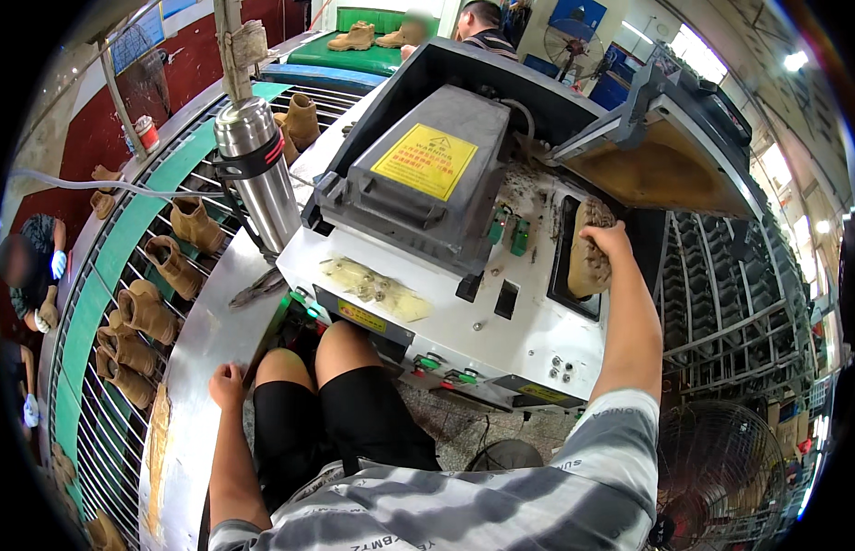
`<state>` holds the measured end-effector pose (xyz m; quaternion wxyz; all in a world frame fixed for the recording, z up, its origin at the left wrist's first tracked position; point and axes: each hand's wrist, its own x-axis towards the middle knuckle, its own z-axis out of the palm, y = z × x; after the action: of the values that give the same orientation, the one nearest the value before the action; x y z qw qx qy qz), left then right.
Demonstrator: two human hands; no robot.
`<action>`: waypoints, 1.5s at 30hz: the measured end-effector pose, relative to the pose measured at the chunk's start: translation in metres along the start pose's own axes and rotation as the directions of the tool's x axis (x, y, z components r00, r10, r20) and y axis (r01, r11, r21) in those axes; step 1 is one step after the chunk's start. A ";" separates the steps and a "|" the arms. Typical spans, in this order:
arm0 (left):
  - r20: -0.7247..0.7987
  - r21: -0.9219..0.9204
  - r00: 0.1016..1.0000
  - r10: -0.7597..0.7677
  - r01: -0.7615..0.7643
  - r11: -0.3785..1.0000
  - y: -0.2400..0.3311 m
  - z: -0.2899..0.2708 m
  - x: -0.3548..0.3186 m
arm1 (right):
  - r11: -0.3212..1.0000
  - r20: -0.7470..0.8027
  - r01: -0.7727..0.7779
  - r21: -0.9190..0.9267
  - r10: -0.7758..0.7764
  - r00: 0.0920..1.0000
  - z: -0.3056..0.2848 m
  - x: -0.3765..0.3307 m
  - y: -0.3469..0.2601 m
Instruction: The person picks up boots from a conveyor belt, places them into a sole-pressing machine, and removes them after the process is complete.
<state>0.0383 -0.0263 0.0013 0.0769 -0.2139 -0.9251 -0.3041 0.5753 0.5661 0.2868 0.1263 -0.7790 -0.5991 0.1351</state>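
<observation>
My right hand (609, 241) reaches forward and grips a tan boot (588, 253), sole toward me, at a dark slot on the right side of a white and grey machine (464, 303). The machine's hinged lid (657, 156) stands raised above the boot. My left hand (228, 384) rests on the edge of a curved metal table (207, 349) beside my left knee, fingers curled, holding nothing that I can see.
A steel flask (257, 170) stands on the metal table. Left of it, a green-edged wire conveyor (124, 303) carries several tan boots (147, 312). A person (28, 275) in gloves works at far left, another (478, 23) behind the machine. A floor fan (721, 477) at lower right.
</observation>
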 end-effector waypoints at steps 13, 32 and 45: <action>0.495 -0.565 0.833 0.247 0.092 0.820 0.130 0.072 -0.059 | 0.716 -0.768 0.619 0.323 -0.184 0.613 0.102 -0.191 0.224; 0.449 -0.526 0.707 0.546 -0.285 0.801 0.209 0.070 -0.068 | 0.567 -0.374 0.736 0.369 -0.634 0.677 0.151 -0.343 0.108; 0.046 -0.160 0.971 0.234 -0.224 0.961 0.032 0.019 0.028 | 0.793 -0.302 0.597 0.120 -0.543 0.783 0.165 -0.298 0.014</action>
<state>0.0274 0.0177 0.0103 0.0650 -0.3345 -0.8700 -0.3564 0.4545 0.2800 0.1455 0.3175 -0.5530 -0.7685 0.0521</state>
